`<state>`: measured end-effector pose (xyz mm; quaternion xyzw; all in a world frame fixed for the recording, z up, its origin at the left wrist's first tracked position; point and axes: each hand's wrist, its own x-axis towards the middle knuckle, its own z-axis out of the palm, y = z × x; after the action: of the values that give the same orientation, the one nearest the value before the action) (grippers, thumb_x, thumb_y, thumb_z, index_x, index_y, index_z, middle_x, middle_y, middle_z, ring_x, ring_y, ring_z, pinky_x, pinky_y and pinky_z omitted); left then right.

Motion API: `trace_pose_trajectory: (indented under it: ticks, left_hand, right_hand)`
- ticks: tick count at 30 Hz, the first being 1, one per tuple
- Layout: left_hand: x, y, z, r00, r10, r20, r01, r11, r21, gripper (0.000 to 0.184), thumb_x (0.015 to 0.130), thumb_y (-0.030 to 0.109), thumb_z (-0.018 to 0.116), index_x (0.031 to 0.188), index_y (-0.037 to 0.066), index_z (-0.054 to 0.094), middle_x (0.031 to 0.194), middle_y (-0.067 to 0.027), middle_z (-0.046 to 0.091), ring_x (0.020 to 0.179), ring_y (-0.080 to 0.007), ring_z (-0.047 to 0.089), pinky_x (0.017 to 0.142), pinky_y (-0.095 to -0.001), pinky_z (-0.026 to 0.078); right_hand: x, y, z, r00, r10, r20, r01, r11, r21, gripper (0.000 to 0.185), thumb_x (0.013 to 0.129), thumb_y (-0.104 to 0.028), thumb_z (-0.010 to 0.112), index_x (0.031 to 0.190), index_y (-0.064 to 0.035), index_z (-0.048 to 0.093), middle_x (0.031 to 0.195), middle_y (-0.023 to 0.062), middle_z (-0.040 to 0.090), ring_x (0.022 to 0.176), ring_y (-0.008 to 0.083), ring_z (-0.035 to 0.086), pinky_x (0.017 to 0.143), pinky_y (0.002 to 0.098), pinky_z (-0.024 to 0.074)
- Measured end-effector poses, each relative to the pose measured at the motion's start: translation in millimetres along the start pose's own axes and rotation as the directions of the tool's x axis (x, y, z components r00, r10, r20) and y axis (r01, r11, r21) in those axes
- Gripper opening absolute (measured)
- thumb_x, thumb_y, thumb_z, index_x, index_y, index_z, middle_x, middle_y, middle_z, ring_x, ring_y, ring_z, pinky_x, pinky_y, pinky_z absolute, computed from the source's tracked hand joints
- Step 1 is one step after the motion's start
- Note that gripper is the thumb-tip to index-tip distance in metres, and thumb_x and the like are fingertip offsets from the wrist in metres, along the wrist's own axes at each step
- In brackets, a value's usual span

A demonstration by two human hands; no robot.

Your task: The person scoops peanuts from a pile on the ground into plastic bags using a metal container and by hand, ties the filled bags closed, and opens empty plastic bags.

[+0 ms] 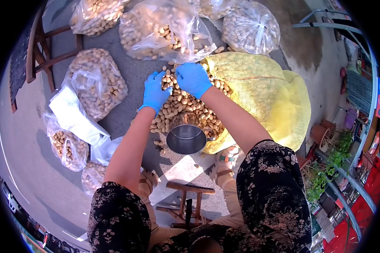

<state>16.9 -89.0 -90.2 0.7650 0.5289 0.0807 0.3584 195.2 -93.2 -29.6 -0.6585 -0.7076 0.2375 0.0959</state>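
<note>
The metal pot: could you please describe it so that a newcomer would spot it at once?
Find the yellow mesh sack on the right, then the heap of loose peanuts against it. At the heap's near edge sits the metal pot, round and open-topped, with a handle on its right side. Bare metal sets it apart from the peanuts and plastic bags.

A wooden chair (50, 57) stands upper left; potted plants (327, 168) and red cloth (354, 215) line the right.
</note>
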Motion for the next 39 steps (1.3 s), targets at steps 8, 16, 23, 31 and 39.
trace_pose_trajectory:
  ticks: [8, 16, 23, 31, 39]
  left_hand:
    - [25, 20, -25, 0.988, -0.145, 0.057, 0.138, 0.984, 0.108, 0.090, 0.060, 0.039, 0.078, 0.135, 0.015, 0.034, 0.137, -0.0223, 0.028, 0.121, -0.0420, 0.033, 0.097, -0.0473, 0.037]
    - [24, 40, -25, 0.956, -0.212, 0.201, 0.138, 0.934, 0.330, 0.085, 0.058, 0.046, 0.078, 0.132, 0.023, 0.042, 0.139, -0.0130, 0.030, 0.119, -0.0370, 0.036, 0.096, -0.0443, 0.040]
    - [-31, 17, -12, 0.983, -0.084, 0.166, 0.051, 0.980, 0.192, 0.061, 0.069, 0.030, 0.070, 0.124, 0.018, 0.048, 0.119, -0.0152, 0.048, 0.109, -0.0333, 0.045, 0.090, -0.0418, 0.042]
    - [-45, 42, 10, 0.753, -0.507, 0.419, 0.533, 0.099, -0.840, 0.052, 0.076, 0.012, 0.057, 0.126, 0.012, 0.042, 0.118, -0.0134, 0.052, 0.112, -0.0237, 0.047, 0.094, -0.0377, 0.039]
    - [-36, 86, 23, 0.887, -0.343, 0.309, 0.430, 0.367, -0.825, 0.049, 0.078, 0.028, 0.060, 0.122, 0.009, 0.046, 0.117, -0.0075, 0.046, 0.112, -0.0226, 0.043, 0.097, -0.0339, 0.033]
  right_hand:
    - [63, 75, -33, 0.971, 0.231, -0.054, -0.238, 0.949, -0.207, 0.071, 0.072, -0.050, 0.061, 0.128, -0.0144, 0.036, 0.126, 0.0172, 0.044, 0.109, 0.0390, 0.047, 0.093, 0.0450, 0.0416]
    - [38, 12, -1, 0.933, 0.276, 0.232, -0.211, 0.940, -0.270, 0.043, 0.082, -0.036, 0.047, 0.113, -0.0066, 0.051, 0.116, 0.0192, 0.051, 0.098, 0.0312, 0.056, 0.077, 0.0469, 0.0445]
    - [-36, -27, 37, 0.993, 0.061, 0.102, -0.051, 0.993, -0.103, 0.037, 0.077, -0.036, 0.057, 0.100, -0.0079, 0.059, 0.100, 0.0140, 0.053, 0.095, 0.0327, 0.048, 0.080, 0.0421, 0.0439]
    - [-49, -22, 65, 0.920, 0.366, 0.140, -0.387, 0.795, 0.467, 0.035, 0.079, -0.033, 0.055, 0.103, -0.0091, 0.063, 0.100, 0.0209, 0.057, 0.093, 0.0368, 0.054, 0.084, 0.0398, 0.0446]
    - [-53, -6, 38, 0.703, 0.209, 0.680, -0.591, -0.360, 0.721, 0.039, 0.090, -0.030, 0.046, 0.120, -0.0059, 0.053, 0.115, 0.0081, 0.058, 0.105, 0.0183, 0.054, 0.091, 0.0304, 0.0415]
